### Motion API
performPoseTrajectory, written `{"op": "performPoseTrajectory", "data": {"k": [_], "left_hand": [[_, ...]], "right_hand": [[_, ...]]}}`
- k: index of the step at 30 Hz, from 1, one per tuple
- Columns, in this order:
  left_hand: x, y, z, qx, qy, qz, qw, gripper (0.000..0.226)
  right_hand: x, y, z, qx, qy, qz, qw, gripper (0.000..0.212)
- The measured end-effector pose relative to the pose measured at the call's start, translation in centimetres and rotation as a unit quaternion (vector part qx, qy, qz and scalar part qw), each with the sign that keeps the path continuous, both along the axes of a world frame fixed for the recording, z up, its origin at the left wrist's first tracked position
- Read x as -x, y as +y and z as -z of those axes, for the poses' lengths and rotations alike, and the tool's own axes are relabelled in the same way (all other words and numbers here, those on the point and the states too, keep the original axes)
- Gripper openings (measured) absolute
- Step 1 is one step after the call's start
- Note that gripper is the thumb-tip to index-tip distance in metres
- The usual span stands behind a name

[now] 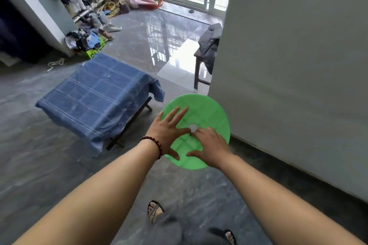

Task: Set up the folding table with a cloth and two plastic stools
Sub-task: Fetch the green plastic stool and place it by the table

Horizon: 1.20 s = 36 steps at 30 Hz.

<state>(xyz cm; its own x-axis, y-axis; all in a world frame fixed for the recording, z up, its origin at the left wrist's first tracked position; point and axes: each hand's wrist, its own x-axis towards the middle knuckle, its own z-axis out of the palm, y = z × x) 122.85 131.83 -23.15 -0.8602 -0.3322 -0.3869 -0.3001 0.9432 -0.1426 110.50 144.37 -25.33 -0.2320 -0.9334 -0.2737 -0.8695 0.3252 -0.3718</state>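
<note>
A low folding table stands on the grey floor at the left, and a blue checked cloth (97,95) drapes over it; dark legs (127,127) show below the near right edge. Just right of it is a round green plastic stool (207,111), seen from above, with a hole in the middle of its seat. My left hand (169,131) lies flat on the seat's left side with fingers spread. My right hand (211,145) rests on the seat's near side, fingertips at the centre hole. The stool's legs are hidden under the seat. No second stool shows.
A grey wall (288,65) rises close on the right of the stool. A wooden bench (199,69) with a dark jacket stands behind the wall corner. Clothes, shoes and a green box (95,49) pile along the left wall. My feet in sandals (155,211) are below.
</note>
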Motion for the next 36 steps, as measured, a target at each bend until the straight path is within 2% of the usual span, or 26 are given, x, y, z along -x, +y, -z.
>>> {"op": "performPoseTrajectory", "data": {"k": [10,19,26,36], "left_hand": [[-6.5,-11.8,0.6,-0.015,-0.010,-0.047,0.999,0.096],[-4.1,-18.2,2.1,-0.046,-0.031,-0.062,0.997,0.099],[-1.4,-24.9,2.4,-0.048,-0.042,-0.078,0.995,0.102],[-1.8,-30.6,4.4,-0.080,-0.065,-0.072,0.992,0.102]], "right_hand": [[-5.5,-12.8,0.4,-0.014,0.007,-0.055,0.998,0.074],[-3.2,-19.3,0.9,-0.042,0.013,-0.071,0.996,0.070],[-0.4,-26.2,1.6,-0.042,0.001,-0.082,0.996,0.076],[-0.8,-31.7,3.4,-0.061,0.000,-0.098,0.993,0.072]]}}
